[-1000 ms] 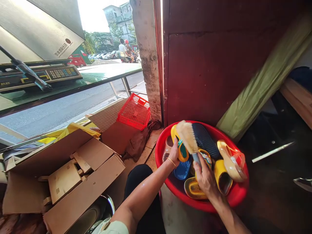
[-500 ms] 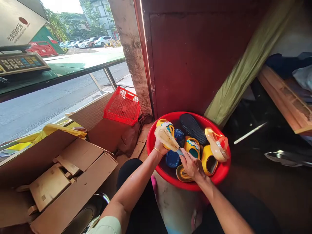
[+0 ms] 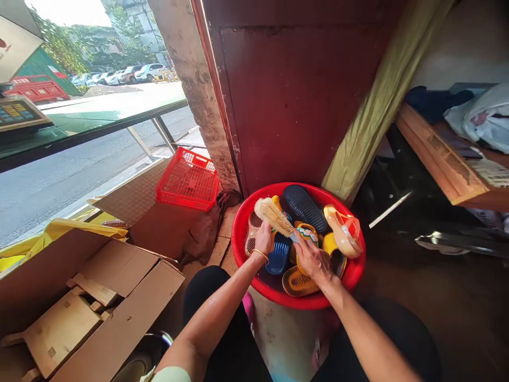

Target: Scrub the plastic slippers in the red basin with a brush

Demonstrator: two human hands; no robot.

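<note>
A red basin [image 3: 302,303] holds several shoes: a dark slipper [image 3: 304,206], a blue slipper [image 3: 278,257], a brown sole [image 3: 300,282], an orange sandal [image 3: 342,233] and yellow shoes. My right hand [image 3: 312,260] is wrapped round the handle of a pale-bristled brush [image 3: 273,216], held over the middle of the basin. My left hand [image 3: 263,240] is at the basin's left side, next to the brush head, its fingers closed on a shoe with a patterned tan sole [image 3: 252,233].
On the left are a cardboard box [image 3: 135,307] with wooden pieces and a red crate [image 3: 189,183]. Behind the basin rises a dark red door [image 3: 294,106], with a greenish curtain [image 3: 369,127] beside it. A wooden shelf [image 3: 441,154] stands at the right.
The yellow shoe under my left hand is lower in the basin, and a tan-soled shoe now shows there. The brush stays in my right hand. The view has shifted right.
</note>
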